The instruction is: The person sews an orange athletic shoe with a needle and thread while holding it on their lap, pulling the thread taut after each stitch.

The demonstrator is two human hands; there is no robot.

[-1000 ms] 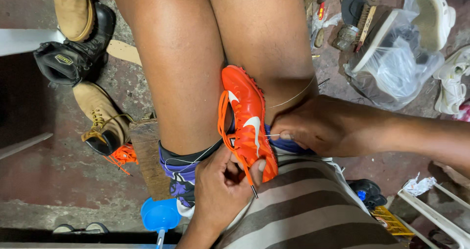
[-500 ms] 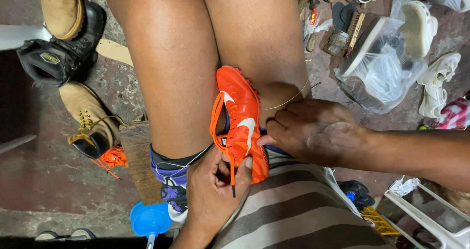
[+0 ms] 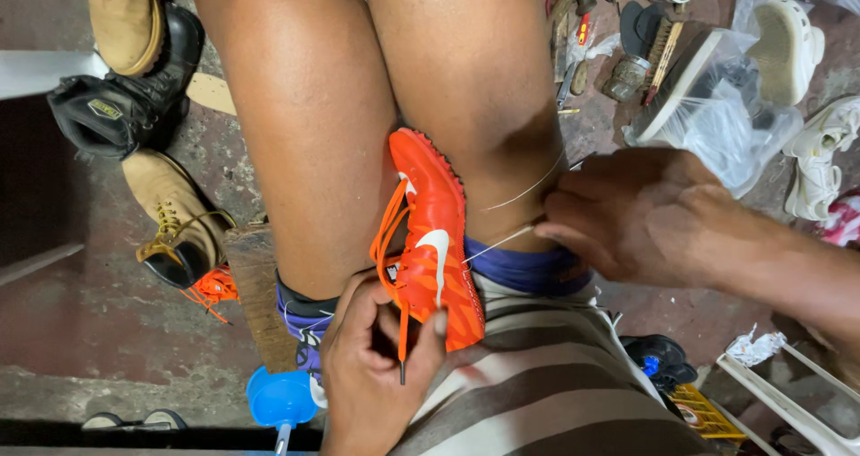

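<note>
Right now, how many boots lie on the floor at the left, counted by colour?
Tan boots: 2
Black boot: 1
Total: 3

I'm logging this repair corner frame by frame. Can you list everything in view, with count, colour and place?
shoe: 1, orange with white mark, clamped between the knees
thread: 1, pale, runs from the shoe to the right hand
tan boots: 2, tan, floor at left
black boot: 1, black, floor upper left
white shoes: at least 2, white, floor at right
plastic bag: 1, clear, upper right floor
brush: 1, wooden, among tools at top
funnel: 1, blue, floor at bottom
left hand: 1, grip on the shoe's heel end
right hand: 1, pinching the thread beside the knee
</note>
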